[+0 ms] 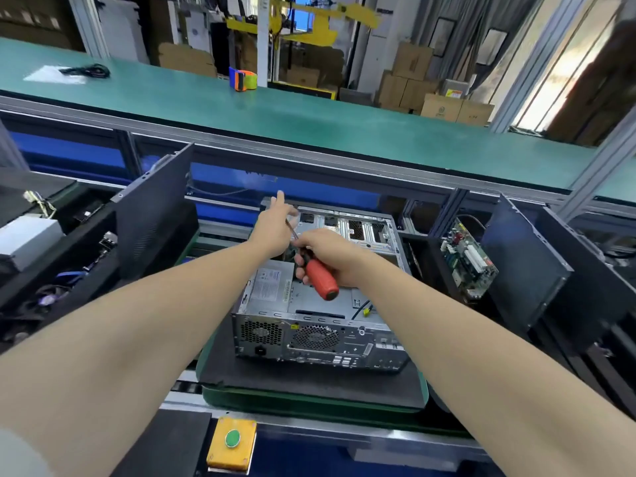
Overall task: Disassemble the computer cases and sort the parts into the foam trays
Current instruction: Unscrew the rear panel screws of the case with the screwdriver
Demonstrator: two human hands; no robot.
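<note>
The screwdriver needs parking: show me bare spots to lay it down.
Bare foam mat on the near side of the computer case; the green belt right of the tape dispenser. Crowded: the left tray of cables, and around the circuit board on the right.

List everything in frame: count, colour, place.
computer case: 1, silver, centre, on mat
mat: 1, black, under case
screwdriver: 1, red handle, in right hand
side panels: 2, dark, standing left and right of case
circuit board: 1, green, on edge, right of case
grey box: 1, far left
tape dispenser: 1, orange and blue, far green bench
cable: 1, black, bench, left
button box: 1, yellow, green button, bottom centre
cardboard boxes: several, brown, background
left hand: over case's far end, index finger straight
right hand: grips screwdriver handle
</note>
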